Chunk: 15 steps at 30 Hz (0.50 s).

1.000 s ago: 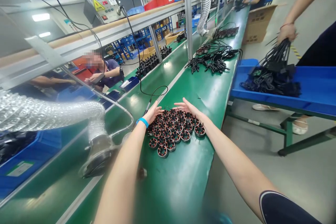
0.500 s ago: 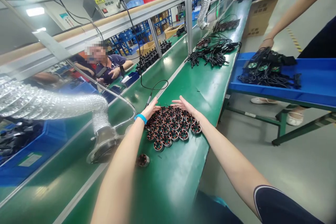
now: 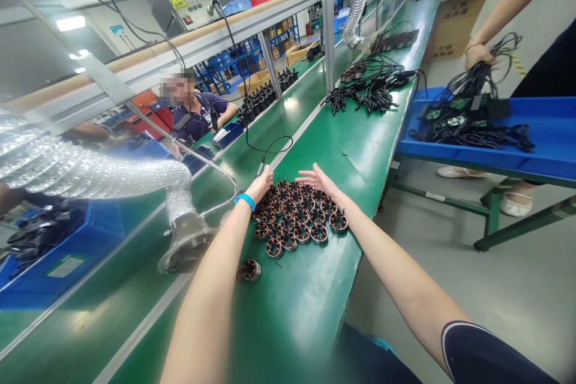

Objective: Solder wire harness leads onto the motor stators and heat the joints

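Observation:
A tight cluster of motor stators (image 3: pixel 301 216), round metal rings with copper windings inside, lies on the green bench. My left hand (image 3: pixel 261 186), with a blue band at the wrist, rests along the cluster's far left edge, fingers stretched out. On the far right side my right hand (image 3: pixel 319 181) is open too, its fingers pointing toward the left hand. Both hands curve around the stators and grip none; whether the palms touch them is hard to see. Apart from the group, a single stator (image 3: pixel 250 270) sits by my left forearm, which partly hides the parts near it.
A fume hood (image 3: pixel 184 246) on a silver duct stands left. Black cables (image 3: pixel 369 87) lie farther up the green bench (image 3: pixel 306 306). At right, a co-worker's hand (image 3: pixel 480 55) holds cables over a blue tray (image 3: pixel 553 126). Another person (image 3: pixel 198 111) sits across the line.
The co-worker's hand at right has risen, lifting a bundle of black cables from the blue tray. My hands stay around the stators with little movement; the whole view has shifted slightly.

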Each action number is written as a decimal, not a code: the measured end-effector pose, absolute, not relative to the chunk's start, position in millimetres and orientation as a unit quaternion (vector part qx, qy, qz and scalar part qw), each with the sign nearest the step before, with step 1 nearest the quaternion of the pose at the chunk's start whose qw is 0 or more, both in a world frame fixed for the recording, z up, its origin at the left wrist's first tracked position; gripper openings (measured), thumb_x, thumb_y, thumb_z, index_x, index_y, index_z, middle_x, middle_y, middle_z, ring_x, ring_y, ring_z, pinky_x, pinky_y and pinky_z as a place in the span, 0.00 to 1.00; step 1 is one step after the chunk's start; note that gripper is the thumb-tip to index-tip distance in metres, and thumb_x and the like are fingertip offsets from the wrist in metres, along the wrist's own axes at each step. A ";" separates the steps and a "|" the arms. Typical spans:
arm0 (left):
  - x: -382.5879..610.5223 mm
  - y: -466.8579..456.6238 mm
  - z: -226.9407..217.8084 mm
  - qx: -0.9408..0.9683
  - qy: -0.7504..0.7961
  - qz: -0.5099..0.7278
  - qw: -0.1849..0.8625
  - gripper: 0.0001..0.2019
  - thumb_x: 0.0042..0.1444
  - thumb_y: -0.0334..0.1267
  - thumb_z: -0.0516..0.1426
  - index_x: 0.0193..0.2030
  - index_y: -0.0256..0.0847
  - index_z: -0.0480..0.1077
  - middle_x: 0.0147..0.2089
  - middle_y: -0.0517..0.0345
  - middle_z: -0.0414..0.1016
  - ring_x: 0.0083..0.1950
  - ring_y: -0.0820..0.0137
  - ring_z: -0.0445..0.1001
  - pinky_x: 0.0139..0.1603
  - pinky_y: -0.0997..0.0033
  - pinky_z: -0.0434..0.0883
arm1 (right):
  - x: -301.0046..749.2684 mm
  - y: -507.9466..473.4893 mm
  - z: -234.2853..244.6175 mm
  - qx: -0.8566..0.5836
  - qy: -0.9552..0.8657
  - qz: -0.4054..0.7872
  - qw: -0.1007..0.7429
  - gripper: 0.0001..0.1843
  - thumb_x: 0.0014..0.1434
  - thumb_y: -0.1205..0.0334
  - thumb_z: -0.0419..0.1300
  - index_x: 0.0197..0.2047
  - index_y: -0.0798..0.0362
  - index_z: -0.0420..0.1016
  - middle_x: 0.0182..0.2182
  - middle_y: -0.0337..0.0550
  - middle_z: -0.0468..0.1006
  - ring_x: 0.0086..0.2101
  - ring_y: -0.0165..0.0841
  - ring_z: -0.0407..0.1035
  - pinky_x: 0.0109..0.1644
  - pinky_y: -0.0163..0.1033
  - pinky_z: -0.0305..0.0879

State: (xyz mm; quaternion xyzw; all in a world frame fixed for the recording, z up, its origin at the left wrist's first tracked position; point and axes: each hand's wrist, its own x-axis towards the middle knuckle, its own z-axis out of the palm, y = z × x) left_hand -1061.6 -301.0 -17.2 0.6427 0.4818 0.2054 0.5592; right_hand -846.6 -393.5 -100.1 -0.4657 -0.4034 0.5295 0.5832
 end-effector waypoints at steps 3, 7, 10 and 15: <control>-1063.0 -306.1 -8.1 0.655 0.486 0.219 0.535 0.38 0.67 0.64 0.43 0.67 0.32 0.65 0.73 0.36 0.59 0.73 0.54 0.61 0.72 0.59 0.59 | -849.2 -394.4 -97.7 -0.461 -0.395 0.511 0.608 0.41 0.64 0.27 0.40 0.53 0.51 0.76 0.51 0.54 0.81 0.55 0.45 0.74 0.66 0.56 0.61; -1069.7 -325.9 12.2 0.689 0.477 0.253 0.484 0.31 0.69 0.56 0.47 0.64 0.30 0.68 0.71 0.38 0.62 0.73 0.57 0.61 0.73 0.57 0.56 | -845.2 -394.8 -92.7 -0.482 -0.385 0.430 0.659 0.40 0.63 0.26 0.41 0.48 0.53 0.74 0.46 0.58 0.83 0.47 0.43 0.78 0.57 0.51 0.71; -1089.7 -356.5 30.7 0.748 0.446 0.295 0.393 0.26 0.64 0.53 0.56 0.59 0.33 0.73 0.65 0.42 0.72 0.68 0.56 0.67 0.72 0.54 0.58 | -819.9 -393.3 -87.8 -0.544 -0.382 0.323 0.673 0.36 0.64 0.29 0.44 0.47 0.54 0.74 0.42 0.56 0.83 0.43 0.41 0.79 0.52 0.48 0.74; -1155.0 -444.1 41.3 0.815 0.400 0.302 0.289 0.21 0.63 0.54 0.57 0.51 0.43 0.78 0.55 0.50 0.80 0.57 0.58 0.76 0.63 0.55 0.70 | -749.7 -392.2 -84.6 -0.695 -0.357 0.128 0.611 0.18 0.62 0.49 0.59 0.45 0.55 0.77 0.51 0.58 0.75 0.54 0.47 0.69 0.64 0.53 0.62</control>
